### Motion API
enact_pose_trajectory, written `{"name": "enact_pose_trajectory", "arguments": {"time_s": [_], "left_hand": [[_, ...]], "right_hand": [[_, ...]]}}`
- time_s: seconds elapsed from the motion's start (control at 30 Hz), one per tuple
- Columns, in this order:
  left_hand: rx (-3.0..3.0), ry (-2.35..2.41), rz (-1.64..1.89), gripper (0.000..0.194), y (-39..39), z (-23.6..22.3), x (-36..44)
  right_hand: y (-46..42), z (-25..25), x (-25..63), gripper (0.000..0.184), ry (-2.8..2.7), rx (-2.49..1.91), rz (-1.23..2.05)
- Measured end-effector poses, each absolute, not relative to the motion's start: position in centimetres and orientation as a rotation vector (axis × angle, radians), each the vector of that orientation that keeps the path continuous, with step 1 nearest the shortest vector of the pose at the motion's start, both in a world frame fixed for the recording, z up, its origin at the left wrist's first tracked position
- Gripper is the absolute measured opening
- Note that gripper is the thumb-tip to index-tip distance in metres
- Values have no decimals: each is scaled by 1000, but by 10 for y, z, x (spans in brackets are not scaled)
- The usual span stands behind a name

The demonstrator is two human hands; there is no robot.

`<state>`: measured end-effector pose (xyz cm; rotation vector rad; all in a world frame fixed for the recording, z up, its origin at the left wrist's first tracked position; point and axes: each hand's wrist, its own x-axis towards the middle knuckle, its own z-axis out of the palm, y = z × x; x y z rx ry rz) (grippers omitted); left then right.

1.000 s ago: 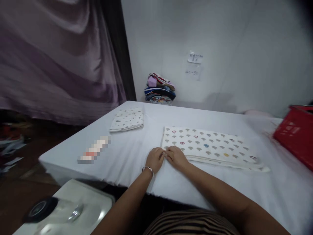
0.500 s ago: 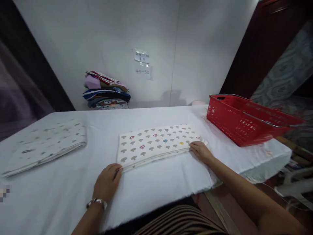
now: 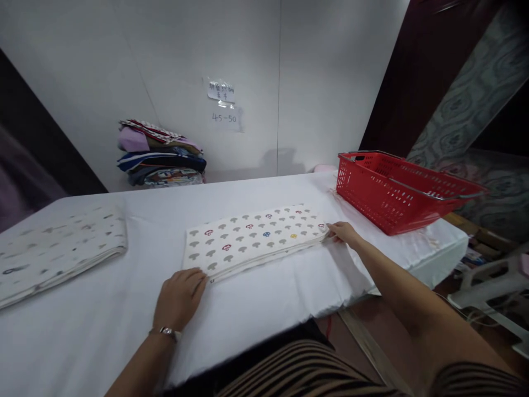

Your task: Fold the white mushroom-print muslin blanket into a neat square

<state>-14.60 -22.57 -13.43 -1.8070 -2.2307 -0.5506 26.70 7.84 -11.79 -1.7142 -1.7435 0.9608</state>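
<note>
A white cloth [image 3: 252,242] printed with grey, red, blue and yellow mushrooms lies folded into a long strip on the white-covered table [image 3: 264,325]. At its near left corner, my left hand [image 3: 179,298] has its fingers closed on the fabric edge; the thumb is partly hidden. My right hand [image 3: 344,232] pinches the right end of the strip between thumb and fingers. Farther left lies another folded white cloth [image 3: 66,248] with a sparse dark print, apart from both hands.
A red plastic basket [image 3: 372,193] with metal handles stands at the table's right end. Behind the table's back edge rises a stack of folded fabrics [image 3: 161,154] against the wall. Handwritten paper signs [image 3: 225,116] are taped above. A white stool [image 3: 483,298] is at the lower right.
The view has swung slightly right. My right hand has shifted from the strip's near right edge to its right end, lifting that corner a little. My left hand stays at the left corner.
</note>
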Motion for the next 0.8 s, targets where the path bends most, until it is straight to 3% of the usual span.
{"name": "enact_pose_trajectory", "arguments": {"time_s": [0.1,0.37,0.53,0.67,0.8], "left_hand": [[-1827,-2292,-541,33,-221,-141,-146],[-1826,-2379,-611,28,-228,-130,-141],[-1766,-2517,-598,42,-208,-109,-134],[-1742,-2521,-528,38,-179,-115,-137],[-1717,-2730,-275,57,-172,-137,-146]], "right_hand": [[82,-119,258,30,-1740,-1760,995],[78,-125,268,47,-1943,-1841,787],[78,-124,241,45,-2338,-1536,177],[73,-140,193,47,-2598,-1070,84],[73,-163,181,52,-2753,-1200,106]]}}
